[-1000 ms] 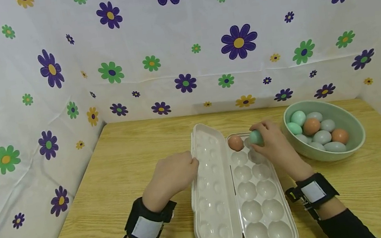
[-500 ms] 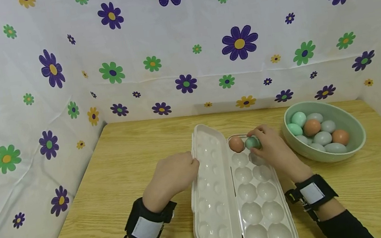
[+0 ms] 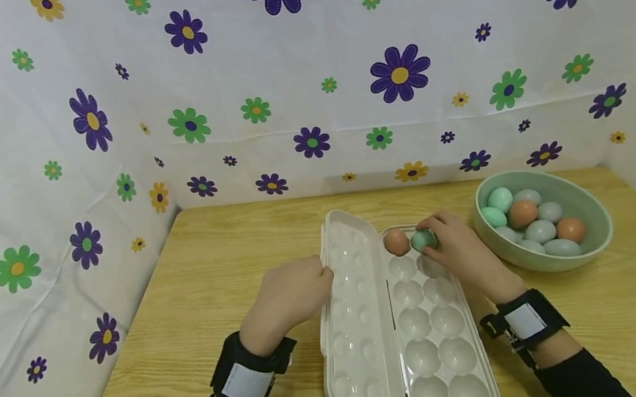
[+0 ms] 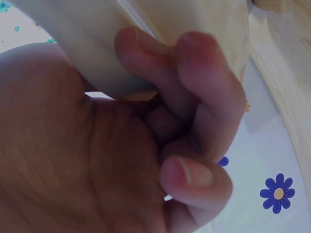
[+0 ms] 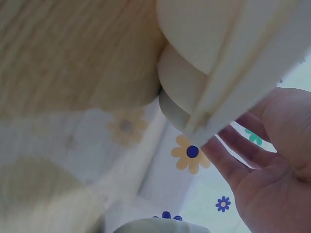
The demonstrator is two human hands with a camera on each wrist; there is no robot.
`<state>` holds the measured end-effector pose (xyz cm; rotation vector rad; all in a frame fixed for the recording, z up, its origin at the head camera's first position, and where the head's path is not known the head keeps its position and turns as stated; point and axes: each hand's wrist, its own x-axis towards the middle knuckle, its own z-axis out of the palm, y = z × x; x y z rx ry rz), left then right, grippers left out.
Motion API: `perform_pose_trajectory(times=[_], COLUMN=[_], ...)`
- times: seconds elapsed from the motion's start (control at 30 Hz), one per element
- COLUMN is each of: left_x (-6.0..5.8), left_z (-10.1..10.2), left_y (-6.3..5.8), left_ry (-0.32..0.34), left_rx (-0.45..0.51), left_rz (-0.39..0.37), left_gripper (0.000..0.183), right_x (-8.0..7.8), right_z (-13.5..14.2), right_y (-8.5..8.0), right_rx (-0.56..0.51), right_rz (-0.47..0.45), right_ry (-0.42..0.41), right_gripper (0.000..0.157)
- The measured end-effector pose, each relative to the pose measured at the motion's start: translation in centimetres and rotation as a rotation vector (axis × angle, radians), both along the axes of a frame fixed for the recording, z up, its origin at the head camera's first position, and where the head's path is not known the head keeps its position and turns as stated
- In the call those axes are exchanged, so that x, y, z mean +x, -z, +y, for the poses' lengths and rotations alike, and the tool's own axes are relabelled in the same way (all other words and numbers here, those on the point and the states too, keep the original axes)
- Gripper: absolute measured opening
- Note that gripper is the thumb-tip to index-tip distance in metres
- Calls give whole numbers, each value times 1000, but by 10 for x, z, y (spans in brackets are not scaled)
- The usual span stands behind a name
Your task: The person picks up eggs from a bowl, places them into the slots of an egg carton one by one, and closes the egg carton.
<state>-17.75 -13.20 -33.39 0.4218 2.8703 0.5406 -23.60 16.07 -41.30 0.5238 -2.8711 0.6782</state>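
Note:
An egg carton [image 3: 442,337] of white plastic lies opened out on the table, its lid [image 3: 357,328] to the left. My left hand [image 3: 291,292] grips the lid's left edge, fingers curled round it in the left wrist view. A brown egg [image 3: 396,242] sits in the far left cup. Beside it, a green egg [image 3: 423,240] is in the far right cup, with my right hand [image 3: 462,249] still pinching it between thumb and fingers. In the right wrist view the carton's side hides that egg and the fingertips of my right hand [image 5: 272,165].
A pale green bowl [image 3: 592,234] with several green, grey and brown eggs stands right of the carton. The wooden table [image 3: 227,245] meets a flower-printed cloth [image 3: 248,45] at the back and sides.
My right hand has lowered the green egg leftward and down into the far right cup, next to the brown egg. The left hand stays on the lid.

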Motion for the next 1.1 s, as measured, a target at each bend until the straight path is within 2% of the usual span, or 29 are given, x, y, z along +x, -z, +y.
perform_pose_trajectory(times=[0.3,0.53,0.83,1.1], left_x=[0,2,0,-2], left_z=[-1,-1,1,1], left_y=[0,-2,-2,-1], left_ry=[-11,-8,-2,-4], left_rx=[-6,-9,-11,-5], left_rz=[-6,-7,-5,-12], left_gripper=[36,35,35,36], right_x=[-3,-5,-9,-12], right_z=[4,14,39,78], right_y=[-24,-43,-59,-64], right_rx=[2,-1,-12,-35], right_rz=[-92,-57,-101,-62], right_ry=[5,-2,89,210], right_gripper=[38,37,40,42])
